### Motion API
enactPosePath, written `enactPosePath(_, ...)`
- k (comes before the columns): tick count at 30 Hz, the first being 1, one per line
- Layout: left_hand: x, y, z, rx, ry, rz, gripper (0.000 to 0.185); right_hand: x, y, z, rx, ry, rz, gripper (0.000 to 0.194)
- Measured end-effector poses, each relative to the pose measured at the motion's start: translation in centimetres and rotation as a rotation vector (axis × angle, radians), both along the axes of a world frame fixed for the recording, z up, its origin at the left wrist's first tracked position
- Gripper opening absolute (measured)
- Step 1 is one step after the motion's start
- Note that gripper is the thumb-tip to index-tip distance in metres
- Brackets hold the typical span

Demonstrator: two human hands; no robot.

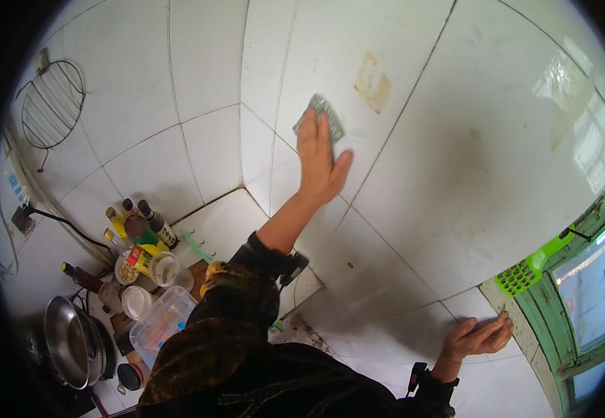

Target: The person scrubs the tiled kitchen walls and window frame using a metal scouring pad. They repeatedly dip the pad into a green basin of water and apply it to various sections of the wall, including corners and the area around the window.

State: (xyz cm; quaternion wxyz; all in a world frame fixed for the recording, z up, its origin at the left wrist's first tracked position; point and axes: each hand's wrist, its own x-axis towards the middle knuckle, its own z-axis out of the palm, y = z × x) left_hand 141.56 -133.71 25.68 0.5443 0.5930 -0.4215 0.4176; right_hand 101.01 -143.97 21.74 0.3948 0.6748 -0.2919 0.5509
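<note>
My left hand (317, 167) lies with its fingers flat on a grey-green scouring pad (334, 125), pressing it against the white tiled wall (412, 130). To the upper right of the pad is a yellowish-brown stain (373, 83) on the tile. Lower down at the right, my right hand (477, 334) is near the wall's edge beside the green window frame (537, 308). Its fingers are loosely bent, the thumb stands apart, and I see nothing in it. Whether its fingertips touch the wall edge is hard to tell.
A bright green slotted spatula (522, 274) hangs by the window. A round wire rack (54, 104) hangs on the left wall. Below stand several sauce bottles (159, 224), a clear plastic box (164, 318), a white-lidded jar (136, 302) and a steel pan (67, 342). A black cable (73, 224) runs from a socket.
</note>
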Motion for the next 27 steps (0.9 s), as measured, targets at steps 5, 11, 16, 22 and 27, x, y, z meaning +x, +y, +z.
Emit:
enactPosePath(5,-2.6,-0.9,1.6,0.14,-0.348,-0.141,0.082,-0.3,-0.2,0.1,-0.02,0.012,0.009,0.056)
enactPosePath(11,5.6,1.1,8.1,-0.028,-0.006,-0.014,0.074,-0.1,-0.2,0.0,-0.031,-0.002,-0.009,0.058)
enactPosePath(16,6.9,-0.3,5.5,-0.005,-0.169,-0.013,0.069,-0.1,-0.3,0.2,-0.057,0.025,0.052,0.057)
enactPosePath(22,9.8,2.0,0.4,-0.108,0.086,-0.031,0.051,1.0,0.2,0.9,-0.119,-0.01,0.002,0.058)
enactPosePath(27,12.8,0.9,-0.5,-0.121,0.356,0.148,0.047,1.4,1.5,1.5,0.016,0.0,-0.027,0.054)
